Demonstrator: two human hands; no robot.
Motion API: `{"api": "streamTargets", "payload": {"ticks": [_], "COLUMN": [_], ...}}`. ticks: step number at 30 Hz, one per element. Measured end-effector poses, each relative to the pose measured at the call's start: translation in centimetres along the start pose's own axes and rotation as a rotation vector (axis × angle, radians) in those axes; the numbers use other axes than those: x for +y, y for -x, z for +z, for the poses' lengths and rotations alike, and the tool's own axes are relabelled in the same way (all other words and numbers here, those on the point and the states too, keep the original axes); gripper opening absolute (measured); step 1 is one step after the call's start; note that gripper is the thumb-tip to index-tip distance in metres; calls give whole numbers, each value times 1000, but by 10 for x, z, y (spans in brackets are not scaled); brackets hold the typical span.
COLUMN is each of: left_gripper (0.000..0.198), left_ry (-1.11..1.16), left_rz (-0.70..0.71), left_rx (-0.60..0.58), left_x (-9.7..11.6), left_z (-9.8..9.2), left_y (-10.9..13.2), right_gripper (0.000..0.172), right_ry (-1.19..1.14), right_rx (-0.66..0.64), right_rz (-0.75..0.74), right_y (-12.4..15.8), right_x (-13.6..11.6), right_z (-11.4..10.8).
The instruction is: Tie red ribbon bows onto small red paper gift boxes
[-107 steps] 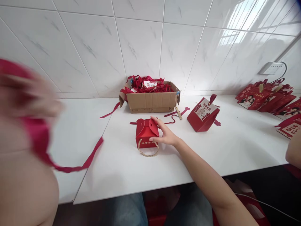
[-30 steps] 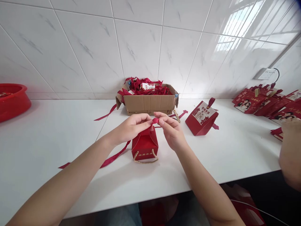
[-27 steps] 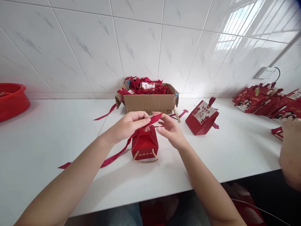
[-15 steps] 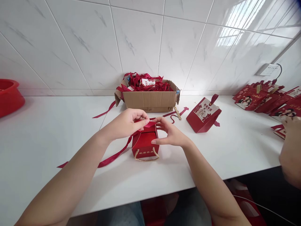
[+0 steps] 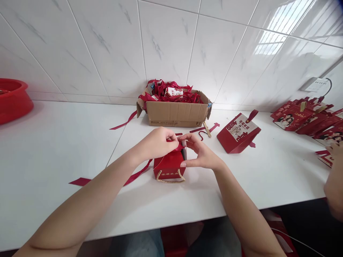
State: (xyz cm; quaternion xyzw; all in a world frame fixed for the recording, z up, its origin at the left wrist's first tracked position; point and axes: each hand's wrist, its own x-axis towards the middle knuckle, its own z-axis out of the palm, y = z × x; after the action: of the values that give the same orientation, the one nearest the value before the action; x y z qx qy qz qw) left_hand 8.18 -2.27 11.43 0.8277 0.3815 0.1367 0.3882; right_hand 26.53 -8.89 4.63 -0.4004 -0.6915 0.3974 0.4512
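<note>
A small red gift box (image 5: 169, 167) with a rope handle stands on the white counter (image 5: 66, 142) in front of me. My left hand (image 5: 157, 142) pinches a red ribbon (image 5: 135, 175) at the box's top; the ribbon trails down to the left across the counter. My right hand (image 5: 200, 153) cups the box's right side, thumb and fingers around its top flaps. Both hands meet over the box.
A cardboard box (image 5: 175, 112) full of red ribbons sits at the wall. A red gift bag (image 5: 238, 132) lies to the right, with several more bags (image 5: 302, 116) at the far right. A red basin (image 5: 13, 100) is far left. Another person's hand (image 5: 333, 185) shows at the right edge.
My left hand brought the ribbon from the far left to the box's top. Both hands have since closed in lower over the flaps, and the view shifted slightly.
</note>
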Motion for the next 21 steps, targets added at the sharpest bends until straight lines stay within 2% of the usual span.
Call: {"api": "streamTargets", "payload": {"ticks": [4,10,21], "left_gripper": [18,19,18], "left_ry": [-6,46,108], "left_rz": [-16,48,24], "left_rx": [11,27,-24], "left_x": [-3,-4,-1], "left_z": [-2,1,1], "left_y": [-1,-1,-1], "right_gripper": [63,64,63], "right_ry": [8,13,11], "right_rx": [-9,-6,-8], "right_rz": [2,25,1], "right_y": [1,3,2], "right_x": [1,3,4], "right_z": [-1,0,-2]}}
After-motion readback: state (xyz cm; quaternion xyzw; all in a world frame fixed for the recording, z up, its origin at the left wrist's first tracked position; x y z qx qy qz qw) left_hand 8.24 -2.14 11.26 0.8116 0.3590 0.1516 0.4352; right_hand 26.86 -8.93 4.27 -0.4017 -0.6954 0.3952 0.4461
